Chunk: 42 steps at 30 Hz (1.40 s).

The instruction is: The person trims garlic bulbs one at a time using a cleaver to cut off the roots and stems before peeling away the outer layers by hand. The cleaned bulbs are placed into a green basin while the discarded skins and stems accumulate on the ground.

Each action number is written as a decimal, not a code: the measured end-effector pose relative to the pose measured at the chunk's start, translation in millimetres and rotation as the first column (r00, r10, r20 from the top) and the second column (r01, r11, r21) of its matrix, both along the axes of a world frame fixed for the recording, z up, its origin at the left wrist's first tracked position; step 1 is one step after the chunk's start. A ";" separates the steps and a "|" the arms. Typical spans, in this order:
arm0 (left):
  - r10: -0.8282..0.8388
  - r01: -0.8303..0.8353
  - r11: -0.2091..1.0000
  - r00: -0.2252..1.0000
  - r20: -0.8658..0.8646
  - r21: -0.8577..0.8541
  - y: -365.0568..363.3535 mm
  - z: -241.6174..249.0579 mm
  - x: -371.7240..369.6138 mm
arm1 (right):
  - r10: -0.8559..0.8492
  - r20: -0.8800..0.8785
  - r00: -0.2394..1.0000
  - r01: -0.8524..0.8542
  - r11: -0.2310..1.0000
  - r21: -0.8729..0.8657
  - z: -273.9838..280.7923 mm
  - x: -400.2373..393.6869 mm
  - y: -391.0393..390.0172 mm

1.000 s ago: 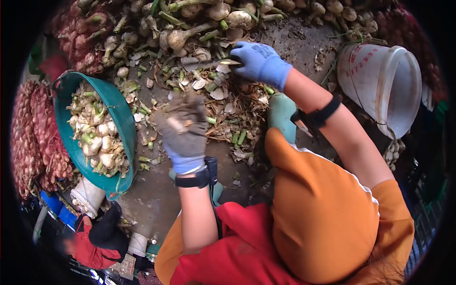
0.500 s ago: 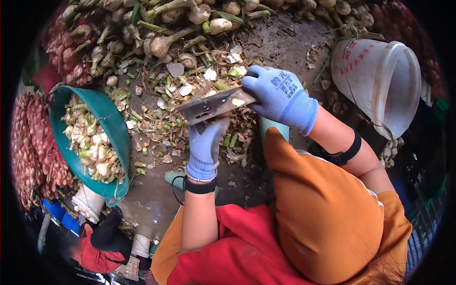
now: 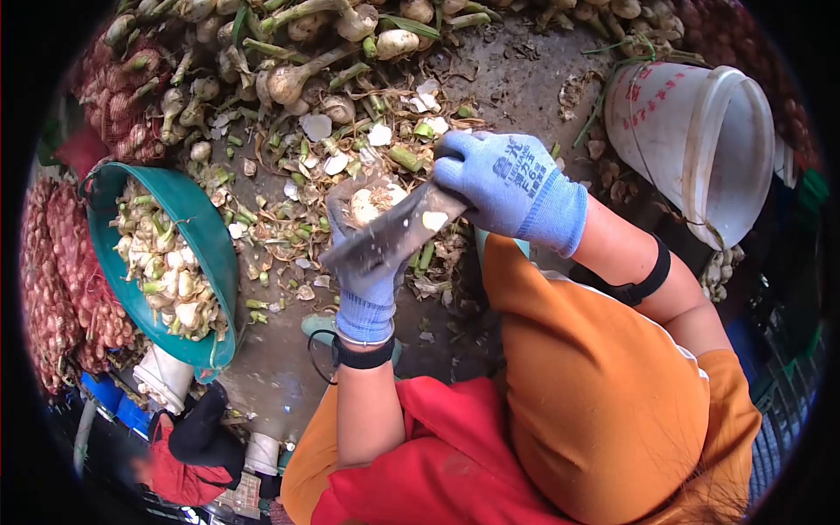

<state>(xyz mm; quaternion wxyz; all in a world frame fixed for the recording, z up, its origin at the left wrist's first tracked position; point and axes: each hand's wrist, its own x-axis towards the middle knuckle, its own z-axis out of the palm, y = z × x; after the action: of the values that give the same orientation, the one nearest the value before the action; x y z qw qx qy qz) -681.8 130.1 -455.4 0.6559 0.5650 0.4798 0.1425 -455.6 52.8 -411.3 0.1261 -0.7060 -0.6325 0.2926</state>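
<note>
Both hands wear light blue gloves. My right hand [image 3: 507, 179] is closed round the handle end of a wide, stained metal blade [image 3: 389, 236], which slants down to the left. A pale scrap sticks to the blade near the fingers. Partly behind the blade, my left hand [image 3: 367, 280] holds a garlic bulb [image 3: 374, 203], its cut or root side facing up. The fingers reach around the bulb's left side. Below the hands, the ground bears a litter of stem pieces and papery skins [image 3: 302, 232].
A green tub [image 3: 210, 236] of trimmed garlic stands at the left, beside red mesh sacks [image 3: 66, 262]. Garlic with stems [image 3: 293, 83] is heaped along the top. A white bucket [image 3: 661, 131] lies tilted at the right. Another person [image 3: 188, 464] is at the lower left.
My left hand has moved up slightly, and the garlic bulb in it now shows above the blade. The blade has tilted more steeply, while my right hand has shifted a little left.
</note>
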 end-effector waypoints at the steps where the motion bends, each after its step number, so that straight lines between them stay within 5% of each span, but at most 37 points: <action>1: -0.026 0.026 1.000 0.999 0.023 -0.015 0.4 10.2 6.3 | 0.051 -0.001 0.999 -0.051 0.997 0.052 1.6 -1.2 0.6; 3: -0.077 0.081 0.996 0.994 0.072 -0.044 3.3 31.9 19.8 | 0.103 0.003 0.995 -0.102 0.990 0.102 2.5 -2.6 2.9; 4: -0.330 0.287 0.836 0.944 0.011 0.468 5.6 37.9 23.6 | 0.115 0.003 0.993 -0.115 0.988 0.104 1.4 -2.6 5.0; 5: -0.327 0.283 0.837 0.945 0.013 0.468 4.0 32.6 17.6 | 0.130 0.002 0.992 -0.129 0.986 0.105 0.0 -3.3 6.9; 10: -0.332 0.420 0.824 0.902 -0.277 0.379 -9.8 -32.3 -45.3 | -0.012 -0.032 0.999 0.017 0.988 0.152 -19.2 -2.3 20.9; 11: 0.176 -0.135 0.980 0.935 0.308 -0.149 -2.7 55.6 27.3 | -0.134 -0.003 0.991 0.134 0.991 -0.024 -36.1 0.6 26.2; 13: -0.168 0.127 0.970 0.966 0.197 0.206 -6.5 72.9 29.4 | -0.311 -0.019 0.950 0.298 0.924 -0.238 -54.4 22.1 29.0; 14: -0.114 0.096 0.984 0.987 0.115 0.149 -4.7 62.8 24.2 | -0.298 -0.028 0.954 0.284 0.931 -0.231 -55.0 17.2 32.0; 15: -0.046 0.009 0.987 0.973 0.227 0.161 1.9 58.3 25.6 | -0.235 -0.044 0.971 0.223 0.957 -0.188 -51.3 9.7 28.0; 17: 0.130 -0.099 0.978 0.978 0.165 -0.181 14.5 46.7 16.2 | -0.080 -0.089 0.993 0.075 0.996 -0.056 -28.2 -7.4 25.4; 19: 0.009 -0.004 0.997 0.998 0.057 -0.077 15.5 19.4 -2.2 | 0.046 -0.101 0.994 -0.042 0.998 0.046 -8.5 -25.3 26.7; 23: -0.106 0.124 0.989 0.977 0.186 -0.086 17.2 23.2 -17.0 | 0.166 -0.022 0.986 -0.164 0.983 0.086 4.5 -33.7 30.2; 24: -0.247 0.228 0.956 0.965 0.088 0.184 14.9 -3.1 -36.6 | 0.150 -0.020 0.988 -0.148 0.985 0.084 2.1 -31.4 32.8; 26: -0.414 0.443 0.649 0.888 -0.202 0.618 10.5 -40.8 -65.6 | 0.110 0.018 0.994 -0.112 0.987 0.113 -9.3 -24.1 35.6; 27: -0.412 0.443 0.650 0.888 -0.203 0.618 15.5 -11.3 -45.6 | 0.070 0.024 0.997 -0.072 0.994 0.079 -15.6 -21.2 36.4; 28: -0.217 0.191 0.963 0.968 0.126 0.190 18.3 20.3 -24.5 | -0.010 0.031 0.999 0.009 1.000 0.014 -30.9 -19.3 37.3; 29: 0.131 -0.015 0.934 0.945 0.301 -0.358 17.6 44.2 -4.0 | -0.091 0.045 0.995 0.094 0.994 -0.052 -48.2 -15.0 37.7; 31: 0.161 -0.039 0.941 0.925 0.343 -0.337 8.8 54.0 6.5 | -0.267 0.035 0.963 0.269 0.946 -0.182 -63.5 5.2 40.6; 33: 0.185 -0.128 0.955 0.963 0.198 -0.268 13.2 63.3 17.1 | -0.546 -0.408 0.731 0.340 0.811 -0.476 -55.7 -1.8 40.5; 34: 0.415 -0.178 0.800 0.854 0.313 -0.573 14.3 45.6 12.2 | -0.570 -0.513 0.642 0.291 0.800 -0.525 -48.7 -12.8 43.5; 35: 0.044 -0.032 0.998 0.969 0.243 -0.054 10.3 18.7 8.0 | -0.589 -0.601 0.541 0.234 0.791 -0.565 -43.6 -19.7 47.6; 37: 0.032 -0.021 0.999 0.963 0.268 -0.043 7.1 -3.2 -4.1 | -0.538 -0.720 0.439 0.174 0.837 -0.519 -35.6 -24.3 52.3; 39: 0.426 -0.248 0.823 0.865 0.265 -0.511 21.4 -1.5 -14.2 | -0.587 -0.702 0.404 0.155 0.800 -0.580 10.4 -23.7 60.4; 40: 0.348 -0.180 0.799 0.917 0.197 -0.574 25.2 36.7 -5.2 | -0.248 -0.667 0.702 0.167 0.968 -0.185 -5.5 -29.8 59.9; 41: 0.275 -0.109 0.823 0.935 0.222 -0.557 31.8 22.1 -20.2 | 0.012 -0.494 0.869 0.123 0.963 0.241 -12.1 -35.1 60.7; 42: 0.275 -0.182 0.895 0.944 0.184 -0.407 29.7 6.7 -24.6 | 0.017 -0.388 0.922 0.064 0.979 0.196 -13.1 -31.5 62.6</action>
<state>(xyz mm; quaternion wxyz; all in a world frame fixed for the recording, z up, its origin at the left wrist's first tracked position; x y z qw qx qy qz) -706.4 159.8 -448.7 0.7849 0.3435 0.4802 0.1884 -487.0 115.4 -424.4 0.3241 -0.6251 -0.6131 0.3583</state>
